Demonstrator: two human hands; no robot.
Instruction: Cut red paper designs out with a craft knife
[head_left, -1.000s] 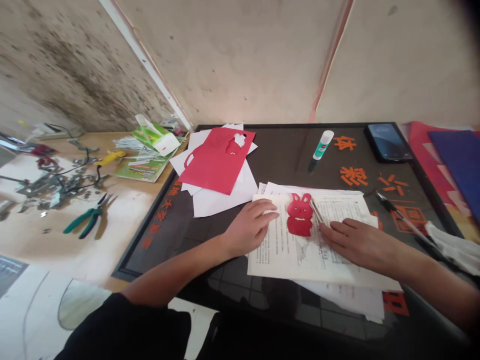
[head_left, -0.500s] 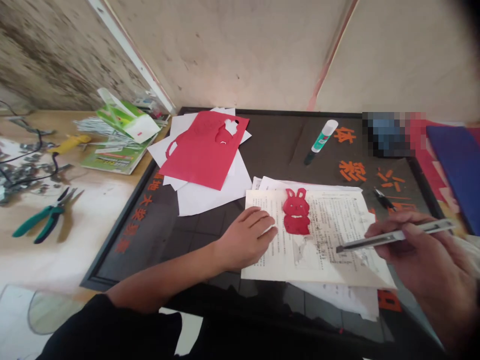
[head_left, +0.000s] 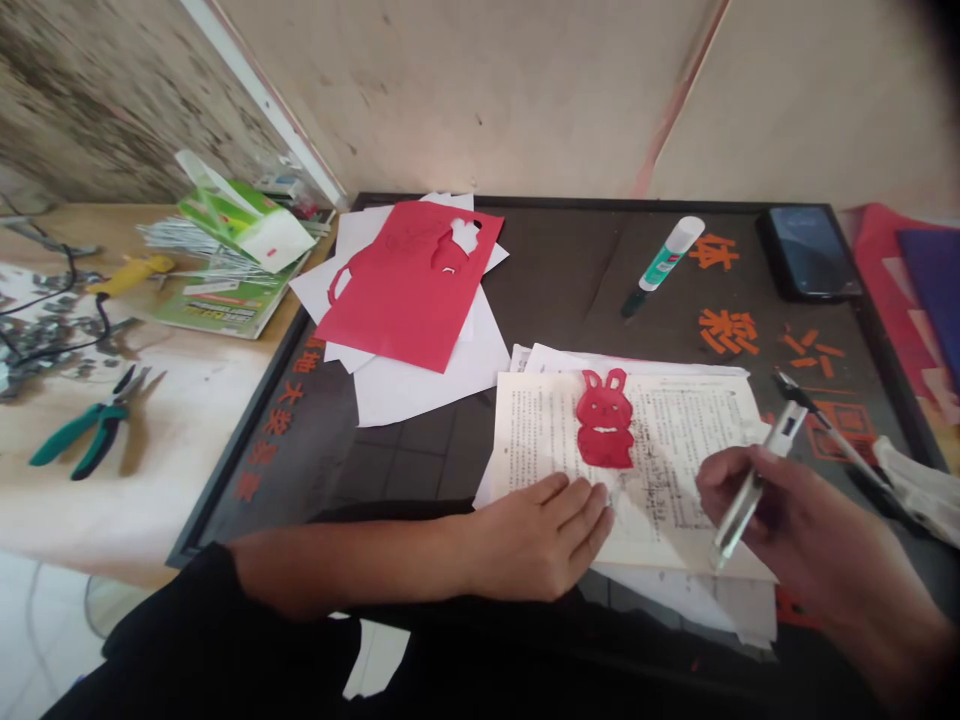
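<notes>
While the right hand [head_left: 784, 525] closes around a utility knife [head_left: 750, 495], held tilted over the printed sheets [head_left: 675, 440], the left hand [head_left: 540, 540] lies open and flat on their lower edge, fingertips [head_left: 600, 500] just below a red paper rabbit [head_left: 604, 432]. That rabbit rests on the sheets, which lie on a black mat [head_left: 555, 270], near a red cut sheet [head_left: 405, 280] on white paper [head_left: 427, 390] and a glue stick [head_left: 666, 255].
</notes>
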